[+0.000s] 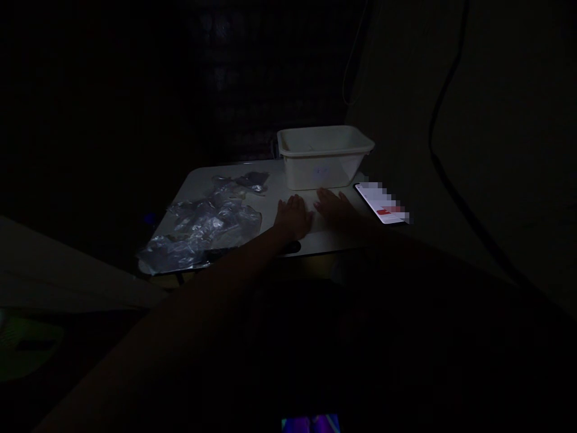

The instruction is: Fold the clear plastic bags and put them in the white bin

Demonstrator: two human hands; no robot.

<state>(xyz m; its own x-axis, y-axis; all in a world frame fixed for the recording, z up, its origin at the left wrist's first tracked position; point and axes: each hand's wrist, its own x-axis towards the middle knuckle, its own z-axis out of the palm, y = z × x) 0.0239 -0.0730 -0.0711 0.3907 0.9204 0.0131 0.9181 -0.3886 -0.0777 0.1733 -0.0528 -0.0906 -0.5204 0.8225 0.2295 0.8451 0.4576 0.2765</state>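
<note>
In dim light, my left hand (294, 218) lies flat on the white tabletop (273, 201), fingers stretched forward, holding nothing. Close to its right, my right hand (334, 207) rests palm down with its fingers apart, just in front of a white plastic tub (322, 171). The tub's inside shows only in part. Crumpled clear plastic bags (211, 219) are spread over the left part of the table. A dark object (294, 246) lies at the near edge, partly hidden by my left forearm.
A phone with a lit screen (378, 203) lies at the table's right edge. A dark cable (435, 126) hangs along the wall on the right. Something green (29, 346) shows at the lower left, and a lit screen (311, 424) at the bottom edge.
</note>
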